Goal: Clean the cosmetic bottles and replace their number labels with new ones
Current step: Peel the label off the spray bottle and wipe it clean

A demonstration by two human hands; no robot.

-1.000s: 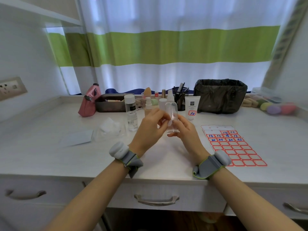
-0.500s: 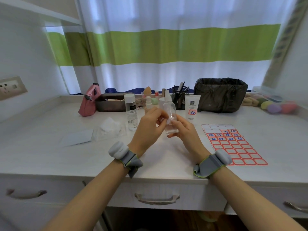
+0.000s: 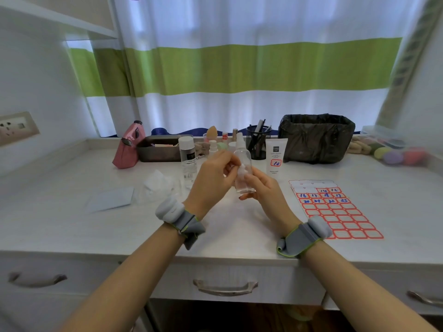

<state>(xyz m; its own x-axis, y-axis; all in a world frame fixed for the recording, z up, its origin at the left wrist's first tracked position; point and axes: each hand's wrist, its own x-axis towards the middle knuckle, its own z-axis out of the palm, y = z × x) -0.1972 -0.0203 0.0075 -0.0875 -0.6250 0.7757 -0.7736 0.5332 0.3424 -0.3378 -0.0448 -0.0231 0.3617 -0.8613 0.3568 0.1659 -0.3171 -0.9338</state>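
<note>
A small clear spray bottle is held upright above the desk's middle. My right hand grips its lower part from the right. My left hand is curled against its left side, fingertips pinching at something small and pale on the bottle's front. A red-framed label sheet with blue handwritten numbers lies to the right. A white tube with a "10" label stands behind, and a tall clear bottle with a white cap stands left of my hands.
White wipes and a pale blue card lie at the left. Along the back stand a pink pouch, a dark tray, a pen cup, a black-lined bin and coloured sponges.
The bottle has tipped back from a slight left tilt to upright. My left fingers have shifted lower on its front. Both hands stay in about the same place.
</note>
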